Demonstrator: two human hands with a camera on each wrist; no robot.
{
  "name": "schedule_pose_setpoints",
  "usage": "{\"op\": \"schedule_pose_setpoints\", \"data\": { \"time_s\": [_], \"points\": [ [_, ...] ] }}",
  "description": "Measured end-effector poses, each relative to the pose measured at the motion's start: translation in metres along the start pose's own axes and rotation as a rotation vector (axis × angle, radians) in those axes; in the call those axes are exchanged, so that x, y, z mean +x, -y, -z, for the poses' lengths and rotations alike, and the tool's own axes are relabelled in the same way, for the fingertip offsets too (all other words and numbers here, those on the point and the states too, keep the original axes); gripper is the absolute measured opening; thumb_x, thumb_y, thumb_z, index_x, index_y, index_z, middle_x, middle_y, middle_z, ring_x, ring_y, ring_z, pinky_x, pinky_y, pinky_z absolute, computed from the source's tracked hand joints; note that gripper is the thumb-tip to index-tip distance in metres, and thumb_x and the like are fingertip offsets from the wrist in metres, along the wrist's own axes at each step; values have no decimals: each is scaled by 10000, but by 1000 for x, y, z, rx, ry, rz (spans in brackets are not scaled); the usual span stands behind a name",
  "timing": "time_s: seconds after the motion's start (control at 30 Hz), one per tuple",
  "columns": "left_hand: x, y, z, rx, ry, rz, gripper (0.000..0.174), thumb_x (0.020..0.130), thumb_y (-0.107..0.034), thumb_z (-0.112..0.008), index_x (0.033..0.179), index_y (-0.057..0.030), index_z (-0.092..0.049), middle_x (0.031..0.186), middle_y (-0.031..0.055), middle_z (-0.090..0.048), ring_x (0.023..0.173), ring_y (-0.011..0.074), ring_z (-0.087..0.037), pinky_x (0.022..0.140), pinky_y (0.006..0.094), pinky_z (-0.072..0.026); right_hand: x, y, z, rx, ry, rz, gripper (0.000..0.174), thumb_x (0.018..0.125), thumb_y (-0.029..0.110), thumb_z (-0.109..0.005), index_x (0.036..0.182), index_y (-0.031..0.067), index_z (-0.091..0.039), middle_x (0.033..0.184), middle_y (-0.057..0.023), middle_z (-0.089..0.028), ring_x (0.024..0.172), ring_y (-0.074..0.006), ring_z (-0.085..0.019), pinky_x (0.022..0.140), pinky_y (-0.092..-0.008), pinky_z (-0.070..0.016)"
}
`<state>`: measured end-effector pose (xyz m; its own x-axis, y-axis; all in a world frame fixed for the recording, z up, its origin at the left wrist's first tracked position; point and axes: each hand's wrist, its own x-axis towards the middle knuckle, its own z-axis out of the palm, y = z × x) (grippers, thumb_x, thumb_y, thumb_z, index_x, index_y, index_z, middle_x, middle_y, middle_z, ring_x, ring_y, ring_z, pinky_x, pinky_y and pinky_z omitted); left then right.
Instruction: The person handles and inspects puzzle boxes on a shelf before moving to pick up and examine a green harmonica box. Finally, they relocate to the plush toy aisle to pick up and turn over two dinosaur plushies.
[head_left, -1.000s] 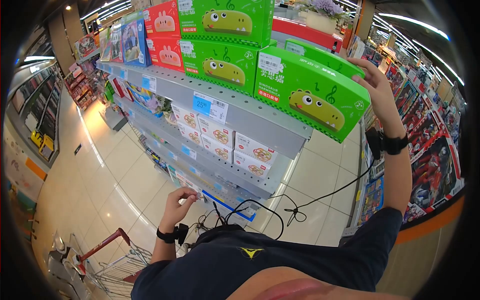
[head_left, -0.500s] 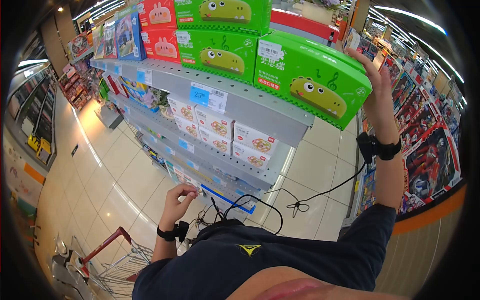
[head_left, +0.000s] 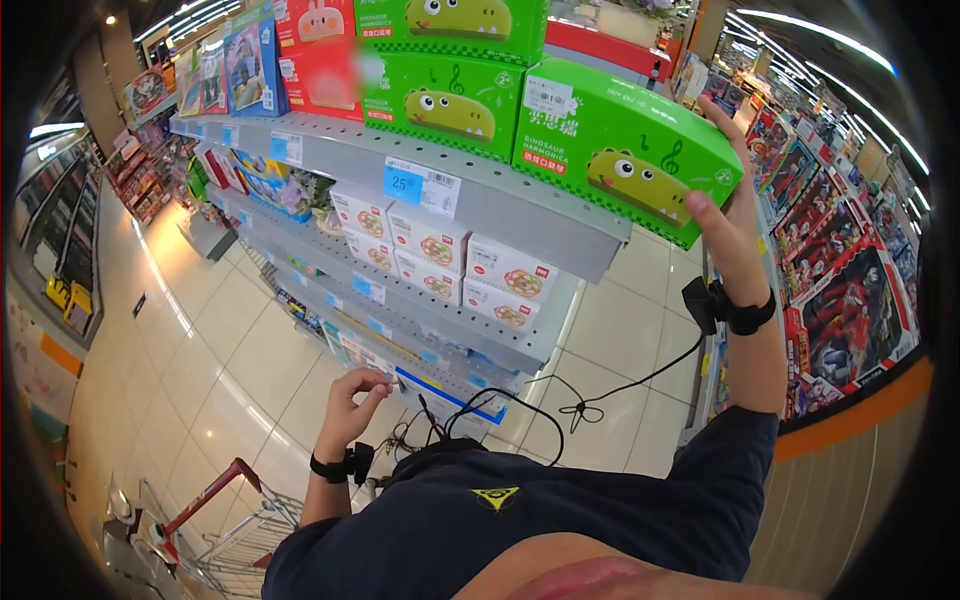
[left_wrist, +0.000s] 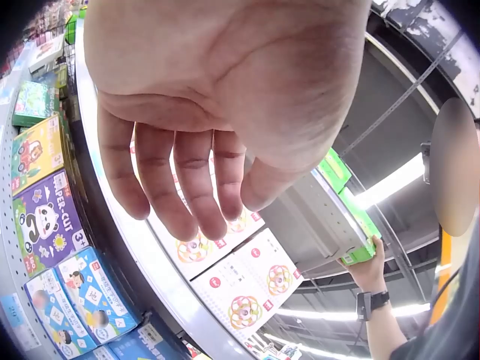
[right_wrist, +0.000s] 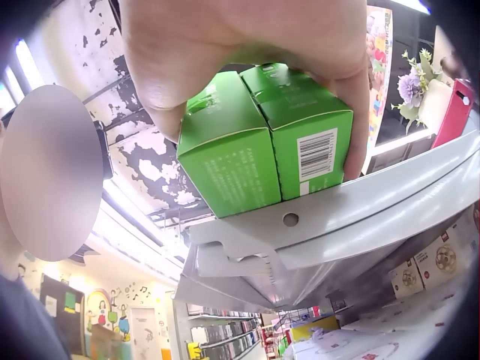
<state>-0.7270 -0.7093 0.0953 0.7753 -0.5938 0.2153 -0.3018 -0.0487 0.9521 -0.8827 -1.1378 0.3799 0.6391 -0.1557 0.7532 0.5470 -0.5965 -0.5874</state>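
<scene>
At the right end of the top shelf (head_left: 575,228), my right hand (head_left: 735,225) grips a green dinosaur harmonica box (head_left: 615,145), thumb on its front and fingers behind. In the right wrist view, two green boxes (right_wrist: 232,169) stand side by side on the shelf edge, spanned by my right hand (right_wrist: 247,34) from thumb to fingers. Down at waist height my left hand (head_left: 348,408) hangs before the lower shelves. Its fingers are loosely curled with nothing in them, as the left wrist view shows the hand (left_wrist: 225,82).
Further green boxes (head_left: 440,105) and red rabbit boxes (head_left: 320,80) stand to the left on the same shelf. White boxes (head_left: 430,240) fill the shelf below. A cart (head_left: 235,525) is at lower left, and a black cable (head_left: 650,382) runs from the right wrist.
The right thumb has come round onto the front of the green box, and the right hand has shifted down. The left hand hardly differs. The head view has shifted slightly.
</scene>
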Motion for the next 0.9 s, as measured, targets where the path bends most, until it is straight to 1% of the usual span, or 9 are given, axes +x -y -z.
{"op": "schedule_pose_setpoints", "data": {
  "time_s": [0.23,0.43,0.5,0.53,0.67,0.73,0.8,0.87,0.9],
  "points": [
    [1,-2,3,-3,17,22,99,939,-43,-673,1005,31,-671,897,79,-721,848,136,-699,793,284,-553,0,3,-3,-53,-3,23,859,830,276,-754,1535,71,-308,1354,-109,-488,1309,-235,-461,1116,-377,-357],
    [4,-6,4,4,33,-1,91,939,-52,-675,993,21,-687,885,70,-723,842,134,-697,789,280,-548,-2,-5,-2,-69,-27,64,900,831,297,-758,1559,75,-278,1515,-137,-337,1367,-263,-420,1141,-373,-333],
    [3,-6,4,-1,23,2,84,938,-48,-673,988,17,-688,885,66,-724,837,134,-697,788,280,-546,-4,-5,-2,-66,-18,78,976,841,441,-762,1579,85,-231,1598,-160,-221,1414,-289,-385,1166,-422,-311],
    [3,-5,5,-2,20,5,84,938,-48,-673,988,17,-688,885,66,-724,837,134,-697,788,280,-546,-6,-9,0,-64,-14,76,976,841,441,-762,1579,85,-231,1598,-160,-221,1414,-289,-385,1166,-422,-311],
    [-4,0,10,30,-12,5,72,938,-47,-670,967,18,-683,870,64,-717,832,130,-688,779,278,-542,-29,-10,22,180,-274,81,1090,831,749,-602,1573,63,-194,1603,-244,-231,1459,-394,-322,1186,-556,-272],
    [-13,6,16,26,-43,37,71,939,-48,-667,961,19,-680,864,64,-713,830,128,-684,775,278,-540,-59,-6,37,248,-399,146,916,954,654,-487,1562,32,-201,1592,-269,-264,1461,-387,-328,1185,-601,-264],
    [-22,12,23,46,-84,13,72,944,-50,-658,961,18,-676,859,61,-708,818,122,-675,769,270,-535,-106,-10,42,355,-673,63,690,1033,505,-413,1516,24,-302,1535,-245,-381,1403,-371,-416,1162,-631,-294],
    [-31,17,30,25,-131,56,73,946,-50,-653,962,18,-674,857,62,-707,811,122,-673,768,268,-534,-182,-58,72,507,-473,4,528,1059,404,-382,1416,20,-447,1384,-185,-556,1258,-316,-553,1100,-586,-395],
    [-36,19,32,12,-161,55,74,948,-50,-649,963,18,-672,856,62,-707,804,122,-671,767,266,-534,-209,-71,62,540,-518,-177,469,1058,388,-399,1336,24,-502,1277,-157,-597,1176,-290,-580,1050,-559,-439]
  ]
}}
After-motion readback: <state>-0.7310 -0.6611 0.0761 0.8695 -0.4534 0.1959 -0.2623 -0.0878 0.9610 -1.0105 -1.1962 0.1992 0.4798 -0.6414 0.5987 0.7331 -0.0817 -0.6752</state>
